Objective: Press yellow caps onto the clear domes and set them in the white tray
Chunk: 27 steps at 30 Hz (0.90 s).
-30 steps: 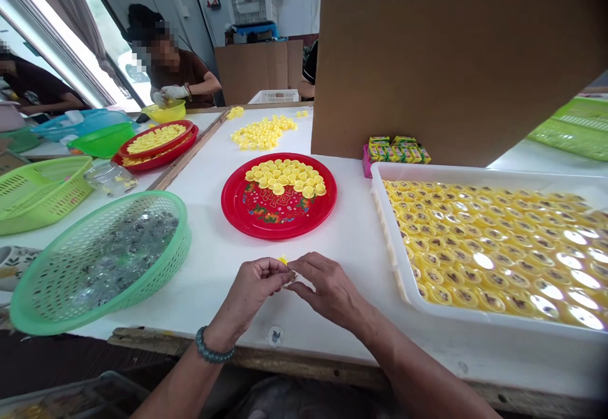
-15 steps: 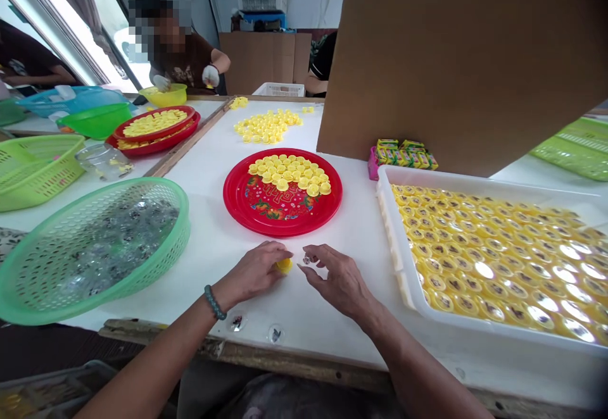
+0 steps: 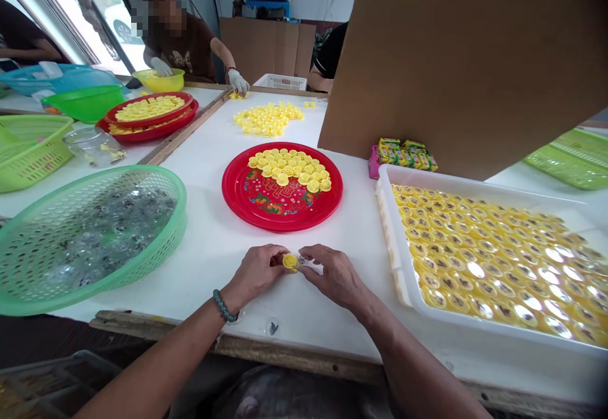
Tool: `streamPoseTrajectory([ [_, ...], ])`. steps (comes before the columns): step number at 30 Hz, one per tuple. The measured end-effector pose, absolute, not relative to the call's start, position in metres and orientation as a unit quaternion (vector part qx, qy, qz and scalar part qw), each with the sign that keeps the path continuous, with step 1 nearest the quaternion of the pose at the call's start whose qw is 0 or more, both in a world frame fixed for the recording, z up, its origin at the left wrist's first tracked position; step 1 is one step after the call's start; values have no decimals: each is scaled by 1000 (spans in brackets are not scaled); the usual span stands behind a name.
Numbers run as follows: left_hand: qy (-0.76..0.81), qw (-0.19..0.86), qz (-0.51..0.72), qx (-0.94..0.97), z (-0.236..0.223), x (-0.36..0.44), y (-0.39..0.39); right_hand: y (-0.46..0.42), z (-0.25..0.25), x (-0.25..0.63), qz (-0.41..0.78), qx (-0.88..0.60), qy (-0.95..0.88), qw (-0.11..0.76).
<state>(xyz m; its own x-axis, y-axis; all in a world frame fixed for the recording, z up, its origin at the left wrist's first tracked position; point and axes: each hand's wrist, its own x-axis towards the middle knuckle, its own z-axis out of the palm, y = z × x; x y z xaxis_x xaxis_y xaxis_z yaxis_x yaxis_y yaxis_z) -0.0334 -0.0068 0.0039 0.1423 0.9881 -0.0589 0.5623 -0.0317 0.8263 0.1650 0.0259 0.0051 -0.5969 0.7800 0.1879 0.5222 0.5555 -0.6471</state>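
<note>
My left hand (image 3: 256, 271) pinches a small yellow round cap (image 3: 289, 261) just above the white table (image 3: 213, 248). My right hand (image 3: 335, 275) meets it from the right, its fingertips closed on a small clear piece (image 3: 303, 259) held against the cap. Straight ahead lies a red plate (image 3: 282, 200) with several yellow caps on its far half. A white tray (image 3: 475, 181) at my right is packed with rows of yellow caps under clear covers. A green basket (image 3: 28, 286) of clear plastic pieces sits at my left.
A tall cardboard sheet (image 3: 465, 58) stands behind the tray, with a pink box of small yellow packs (image 3: 403, 152) at its foot. Loose yellow caps (image 3: 268, 120) lie further up the table. Across it, a person with gloved hands (image 3: 237, 81) works beside stacked red plates (image 3: 149, 115) and bowls.
My hands, briefly apart half a second ago with the cap in the left and the clear piece in the right, have come together again. The person opposite has reached a gloved hand to the table.
</note>
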Motion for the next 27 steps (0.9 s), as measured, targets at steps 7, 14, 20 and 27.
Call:
streamPoseTrajectory([
  [7,590,341,278,677,3,-30,-2,27,6,156,259,-355,-873,211],
  [14,572,416,304,638,0,-30,4,33,5,154,252,-330,-881,227],
  [20,547,561,336,522,-4,-32,6,34,4,154,268,-349,-870,224],
  [27,560,564,341,502,-5,-28,7,26,4,158,234,-373,-872,215],
])
